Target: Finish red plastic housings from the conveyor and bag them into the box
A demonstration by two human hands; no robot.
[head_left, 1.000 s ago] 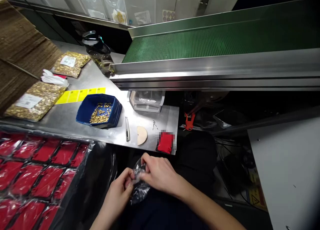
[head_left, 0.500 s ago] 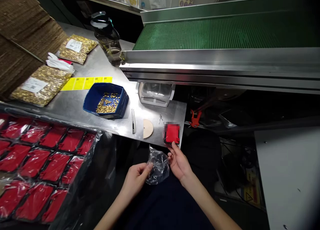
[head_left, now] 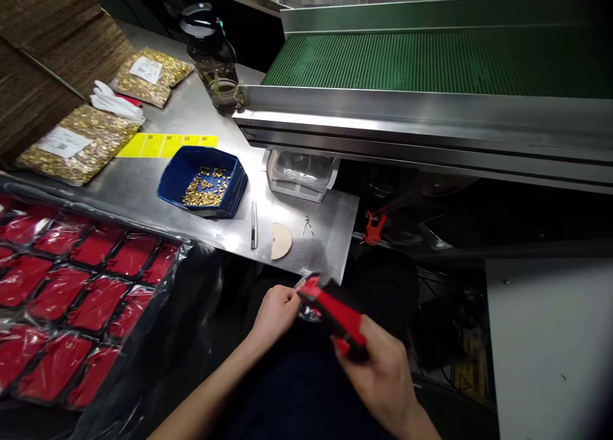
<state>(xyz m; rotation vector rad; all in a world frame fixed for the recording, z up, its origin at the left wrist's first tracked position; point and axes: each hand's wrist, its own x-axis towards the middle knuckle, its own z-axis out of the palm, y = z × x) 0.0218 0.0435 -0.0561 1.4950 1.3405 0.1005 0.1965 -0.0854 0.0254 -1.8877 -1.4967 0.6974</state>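
Note:
Lifted off the bench, a flat red-and-black item (head_left: 338, 307) slants across in front of me, smeared by motion; I cannot make out its exact kind. My right hand (head_left: 383, 373) grips its near end. My left hand (head_left: 276, 315) is closed in a pinch on a clear plastic bag (head_left: 310, 313), mostly hidden behind the item. The item's far end meets or overlaps the bag's mouth; I cannot tell whether it is inside. On the metal bench beyond lie a pale half-round disc (head_left: 281, 241), a utility knife (head_left: 253, 225) and a small silvery metal piece (head_left: 308, 225).
A blue bin (head_left: 167, 183) holds small gold-coloured pieces. Behind it are bags of gold pieces (head_left: 81, 149), yellow labels (head_left: 167, 145) and a bottle (head_left: 213, 63). Bagged red items (head_left: 98, 306) fill a lined box at left. A green conveyor (head_left: 383, 60) overhangs a grey tray (head_left: 301, 188).
My right hand has let go of the bag's edge, picked up the red-and-black item from the bench corner and brought it toward the bag. My left hand still holds the bag, slightly higher in view.

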